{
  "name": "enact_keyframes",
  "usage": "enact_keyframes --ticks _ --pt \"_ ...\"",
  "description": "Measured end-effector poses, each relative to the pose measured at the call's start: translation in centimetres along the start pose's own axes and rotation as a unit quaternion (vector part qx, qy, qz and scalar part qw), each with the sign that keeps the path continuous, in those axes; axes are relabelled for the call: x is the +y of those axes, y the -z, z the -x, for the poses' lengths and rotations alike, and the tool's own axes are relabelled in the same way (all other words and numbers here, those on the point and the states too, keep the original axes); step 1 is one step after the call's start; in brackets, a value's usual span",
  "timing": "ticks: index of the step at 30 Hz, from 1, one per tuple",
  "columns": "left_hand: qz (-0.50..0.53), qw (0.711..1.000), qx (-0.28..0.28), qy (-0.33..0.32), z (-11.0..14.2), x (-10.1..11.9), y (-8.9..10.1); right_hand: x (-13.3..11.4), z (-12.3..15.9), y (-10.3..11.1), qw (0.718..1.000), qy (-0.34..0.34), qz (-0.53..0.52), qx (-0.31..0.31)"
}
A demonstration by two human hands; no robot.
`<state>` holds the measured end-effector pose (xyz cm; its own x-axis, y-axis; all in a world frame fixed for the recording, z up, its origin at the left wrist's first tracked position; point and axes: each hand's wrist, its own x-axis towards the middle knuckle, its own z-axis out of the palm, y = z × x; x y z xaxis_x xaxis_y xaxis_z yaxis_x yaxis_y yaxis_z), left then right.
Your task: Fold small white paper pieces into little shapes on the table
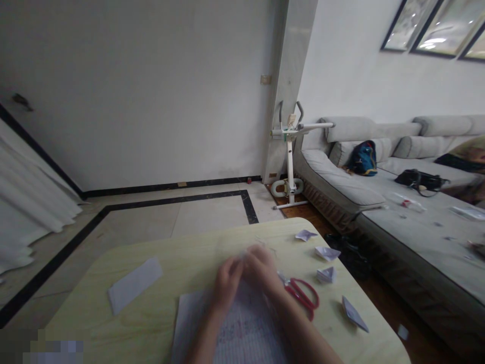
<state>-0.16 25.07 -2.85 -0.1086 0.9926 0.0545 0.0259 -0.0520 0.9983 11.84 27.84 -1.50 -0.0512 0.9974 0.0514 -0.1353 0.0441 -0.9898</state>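
Above a lined, written-on sheet of paper (242,323), my two hands meet with fingertips pressed together. My left hand (226,278) is closed, pinching a small piece of white paper (243,255) that barely shows. My right hand (260,267), smeared by motion, is closed on the same piece; its shape is mostly hidden. Just right of my right wrist lie scissors (303,296) with red handles. Folded paper boats stand along the table's right side: one at the back (305,235), then a second (328,253), a third (326,274) and a tilted one (354,314).
A folded white paper strip (135,284) lies on the left of the wooden table (94,298). Beyond the right edge is a grey sofa (409,242) with a backpack (364,158) and a black bag (420,179). White exercise equipment (290,162) stands by the wall.
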Motion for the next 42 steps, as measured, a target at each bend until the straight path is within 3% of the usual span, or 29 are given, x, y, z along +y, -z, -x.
enact_keyframes --ticks 7,12,17,23,30,34,42 --pt "0.004 1.000 -0.010 -0.009 0.1 0.2 0.1 0.4 -0.2 0.0 0.998 0.030 0.060 0.017" --pt "-0.008 0.997 0.077 -0.012 0.0 0.2 0.4 0.0 -0.1 -0.2 0.997 0.013 0.079 0.022" --pt "-0.035 0.987 0.153 -0.015 -0.4 0.7 0.8 -1.1 1.1 -0.9 0.990 0.009 0.128 -0.053" --pt "-0.027 0.995 0.099 -0.008 -0.4 1.1 1.0 -1.6 1.7 -1.1 0.986 0.013 0.149 -0.071" --pt "0.018 0.997 0.078 0.023 -0.3 0.9 1.0 -1.4 1.4 -0.8 0.994 -0.019 0.068 -0.083" --pt "0.030 0.998 0.055 0.015 -0.2 0.9 0.6 -0.9 1.2 -0.5 0.998 -0.016 0.034 -0.047" --pt "0.042 0.998 0.034 0.022 -0.4 0.7 0.8 -1.0 1.2 -0.8 0.997 0.016 0.072 -0.012"
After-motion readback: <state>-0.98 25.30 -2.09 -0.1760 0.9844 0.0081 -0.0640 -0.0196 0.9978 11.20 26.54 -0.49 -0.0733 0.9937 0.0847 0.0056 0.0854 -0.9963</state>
